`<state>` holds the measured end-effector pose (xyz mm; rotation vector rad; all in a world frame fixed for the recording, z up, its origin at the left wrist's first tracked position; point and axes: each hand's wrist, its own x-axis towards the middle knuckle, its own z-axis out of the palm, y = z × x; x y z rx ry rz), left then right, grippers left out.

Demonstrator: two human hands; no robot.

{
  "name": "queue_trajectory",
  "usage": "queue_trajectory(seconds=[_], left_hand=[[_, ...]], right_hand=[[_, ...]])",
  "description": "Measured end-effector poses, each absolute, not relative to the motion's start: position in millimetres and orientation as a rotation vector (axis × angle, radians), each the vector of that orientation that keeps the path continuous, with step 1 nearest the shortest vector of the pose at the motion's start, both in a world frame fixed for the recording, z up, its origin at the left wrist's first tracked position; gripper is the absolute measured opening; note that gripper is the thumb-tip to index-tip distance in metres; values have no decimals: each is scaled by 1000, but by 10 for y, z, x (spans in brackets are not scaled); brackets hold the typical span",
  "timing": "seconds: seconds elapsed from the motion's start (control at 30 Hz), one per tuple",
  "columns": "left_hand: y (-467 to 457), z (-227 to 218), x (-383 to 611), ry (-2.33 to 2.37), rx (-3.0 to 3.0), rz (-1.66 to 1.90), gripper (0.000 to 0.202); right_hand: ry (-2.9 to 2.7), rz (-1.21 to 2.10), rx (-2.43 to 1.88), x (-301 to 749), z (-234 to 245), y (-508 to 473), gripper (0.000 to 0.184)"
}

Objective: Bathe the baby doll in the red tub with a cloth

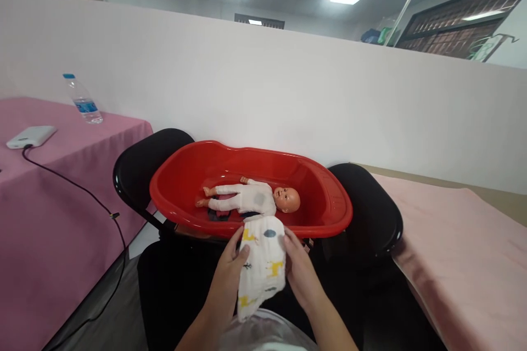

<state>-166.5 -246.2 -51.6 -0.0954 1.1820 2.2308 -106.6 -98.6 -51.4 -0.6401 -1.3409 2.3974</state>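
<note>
A baby doll point(255, 199) in a white suit lies on its back inside a red plastic tub point(329, 214), head to the right. The tub rests across two black chairs point(140, 167). Just in front of the tub's near rim, both of my hands hold a white cloth point(263, 263) printed with yellow and blue animals. My left hand point(228, 274) grips its left edge with the thumb on top. My right hand point(300, 269) pinches its right edge. The cloth hangs down between them.
A pink-covered table point(61, 203) stands at the left with a water bottle point(83, 100), a white device point(31, 136) and a black cable point(82, 189) trailing off its edge. Another pink-covered table point(465, 252) is at the right. A white partition wall point(288, 93) runs behind.
</note>
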Motion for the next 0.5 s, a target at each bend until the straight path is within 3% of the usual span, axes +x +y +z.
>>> queue_trajectory(seconds=[0.1,0.17,0.27,0.37,0.5], left_hand=[[-2504,-519,-1709,1138,-174,2217,83],[-2529,-533,-1744,1141,-166,2162,77],[-2554,-533,-1771,1175,-113,2115,68],[-2556,-516,-1756,1210,-10,2065,59],[-2540,-560,-1717,1335,195,1935,69]], right_hand=[[-1320,2517,-564,-910,-762,-1152,108],[-1379,2547,-471,-776,-853,-1215,121],[-1642,2464,-442,-621,-844,-1194,110],[-2017,2138,-504,-570,-772,-1112,94],[-2200,1817,-534,-580,-761,-1027,81]])
